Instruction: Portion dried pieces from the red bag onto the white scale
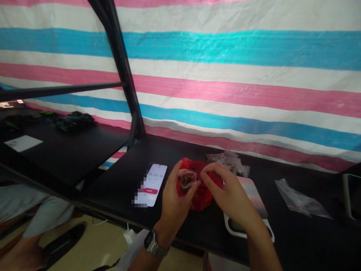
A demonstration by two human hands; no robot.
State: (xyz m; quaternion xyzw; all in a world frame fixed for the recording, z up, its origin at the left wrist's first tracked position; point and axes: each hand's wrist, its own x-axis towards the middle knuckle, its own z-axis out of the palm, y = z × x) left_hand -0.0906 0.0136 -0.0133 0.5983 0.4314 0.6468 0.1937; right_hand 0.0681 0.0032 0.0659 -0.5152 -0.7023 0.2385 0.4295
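My left hand [175, 195], with a metal watch on its wrist, is closed around a small clear plastic bag [188, 180] whose mouth is spread open. Small brownish pieces show inside it; what they are I cannot make out. Close to the bag's right side, my right hand [222, 184] has thumb and forefinger pinched together. Anything between those fingertips is too small to tell. Beneath both hands lies a red plastic bag [201, 201], its opening partly hidden by them. Behind it rest several filled clear bags [229, 162].
A lit phone [153, 184] showing a timer lies on the black table [121, 184] at left. Under my right forearm is a pinkish-grey case-like object [255, 195]. Flat clear bags [301, 199] lie farther right. A black metal post [124, 64] rises at left; another person's leg [36, 233] shows below.
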